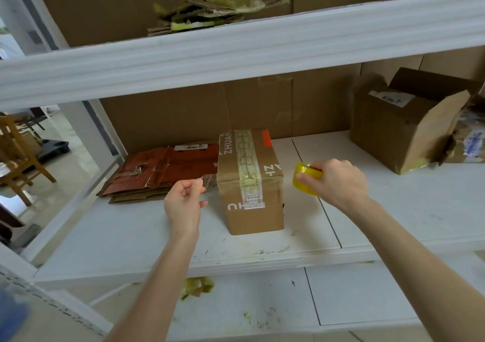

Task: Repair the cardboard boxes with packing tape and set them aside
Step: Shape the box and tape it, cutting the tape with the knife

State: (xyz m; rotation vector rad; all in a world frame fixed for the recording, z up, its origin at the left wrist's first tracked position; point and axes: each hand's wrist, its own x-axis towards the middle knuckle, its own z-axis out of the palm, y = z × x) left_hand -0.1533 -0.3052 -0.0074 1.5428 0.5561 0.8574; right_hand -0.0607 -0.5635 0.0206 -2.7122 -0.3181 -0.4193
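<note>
- My right hand [338,177] is curled round the yellow roll of tape [305,175], just to the right of the small box [252,184].
- My left hand [183,200] pinches the loose end of the tape strip [211,181] just left of that box, so my hands are apart with the box between them.
- The small box stands closed on the white shelf [393,210], with printed tape already running along its top seam and down the front.
- As I judge it, I am stretching a clear band across the top. It is not pressed down or cut yet, so this box is partly done and not set aside.
- The torn open box [399,129] far right looks unrepaired, flaps up and one corner ragged.
- Flattened cardboard [168,168] lies at the left; I cannot tell whether it needs mending.
- The clear strip is hard to make out against the cardboard, so I cannot say whether it touches the box.
- The small box's back and right side are hidden, and the picture edge cuts off whatever is beside the open box.
</note>
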